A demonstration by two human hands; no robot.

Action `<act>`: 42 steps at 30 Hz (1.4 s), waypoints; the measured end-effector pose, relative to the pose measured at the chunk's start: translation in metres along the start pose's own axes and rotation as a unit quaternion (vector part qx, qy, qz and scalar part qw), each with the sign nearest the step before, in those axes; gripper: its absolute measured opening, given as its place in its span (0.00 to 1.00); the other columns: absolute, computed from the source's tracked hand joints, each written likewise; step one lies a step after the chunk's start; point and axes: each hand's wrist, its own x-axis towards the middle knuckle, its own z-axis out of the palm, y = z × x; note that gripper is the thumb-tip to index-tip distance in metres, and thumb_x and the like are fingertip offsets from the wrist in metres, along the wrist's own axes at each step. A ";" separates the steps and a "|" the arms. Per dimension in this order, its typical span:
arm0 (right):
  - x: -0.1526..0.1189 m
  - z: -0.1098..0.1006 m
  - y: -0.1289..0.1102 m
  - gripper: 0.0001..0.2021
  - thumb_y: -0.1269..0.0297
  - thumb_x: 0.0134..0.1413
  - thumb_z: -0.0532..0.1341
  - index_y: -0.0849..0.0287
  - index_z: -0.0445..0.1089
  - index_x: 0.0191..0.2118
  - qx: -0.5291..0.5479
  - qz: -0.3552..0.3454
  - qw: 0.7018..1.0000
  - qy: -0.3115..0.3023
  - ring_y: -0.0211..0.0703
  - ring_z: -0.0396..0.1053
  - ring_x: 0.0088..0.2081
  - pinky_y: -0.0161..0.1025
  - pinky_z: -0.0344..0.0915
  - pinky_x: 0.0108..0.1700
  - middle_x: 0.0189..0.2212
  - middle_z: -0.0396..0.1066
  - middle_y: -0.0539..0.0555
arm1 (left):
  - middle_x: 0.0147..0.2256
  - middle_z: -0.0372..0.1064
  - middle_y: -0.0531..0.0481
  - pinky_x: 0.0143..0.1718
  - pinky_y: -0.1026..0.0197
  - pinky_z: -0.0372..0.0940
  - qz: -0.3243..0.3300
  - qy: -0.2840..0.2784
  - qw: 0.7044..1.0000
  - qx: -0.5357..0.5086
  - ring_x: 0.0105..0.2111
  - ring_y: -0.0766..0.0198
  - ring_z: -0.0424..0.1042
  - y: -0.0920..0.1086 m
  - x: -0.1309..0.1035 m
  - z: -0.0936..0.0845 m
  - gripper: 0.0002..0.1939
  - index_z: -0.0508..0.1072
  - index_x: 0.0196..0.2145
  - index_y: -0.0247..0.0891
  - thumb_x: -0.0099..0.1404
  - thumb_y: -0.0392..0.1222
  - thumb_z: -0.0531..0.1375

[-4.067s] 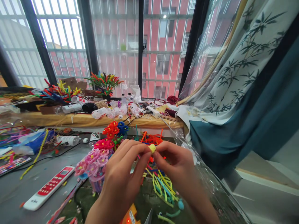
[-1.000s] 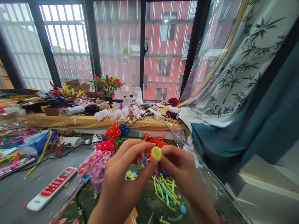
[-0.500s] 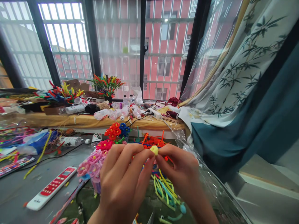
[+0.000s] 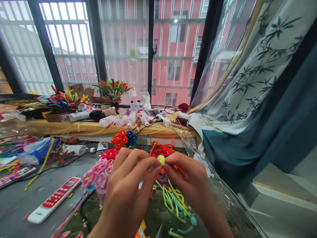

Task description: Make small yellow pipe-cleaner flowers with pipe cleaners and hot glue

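Both hands meet at the middle, above the table. Between their fingertips is a small fuzzy pale yellow ball [image 4: 161, 160], which looks like a coiled pipe cleaner. My left hand [image 4: 131, 185] pinches it from the left with thumb and forefinger. From the right, my right hand [image 4: 187, 177] pinches the same ball. Below and behind the hands lie yellow and teal pipe cleaners [image 4: 173, 200], with orange-red pipe cleaners [image 4: 164, 148] farther back. Pink fuzzy flowers [image 4: 97, 175] stand left of my left hand, partly hidden by it.
A white and red remote [image 4: 54, 200] lies on the grey table at left. Red flowers [image 4: 120, 138] and blue flowers [image 4: 131, 137] stand behind the hands. Scissor blades [image 4: 159, 231] and an orange-yellow tool [image 4: 141, 229] show at the bottom edge. Plastic bottles [image 4: 107, 121] crowd the windowsill.
Both hands and the yellow ball have shifted slightly left. More of the orange-yellow tool shows at the bottom edge.
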 end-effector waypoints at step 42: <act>-0.003 0.005 0.005 0.11 0.79 0.53 0.59 0.58 0.73 0.27 0.052 -0.027 0.998 0.038 0.35 0.65 0.24 0.32 0.62 0.26 0.23 0.70 0.49 | 0.29 0.73 0.55 0.32 0.61 0.62 -0.181 -0.146 0.946 -0.225 0.32 0.64 0.68 -0.013 0.006 -0.009 0.06 0.76 0.28 0.43 0.63 0.37 0.63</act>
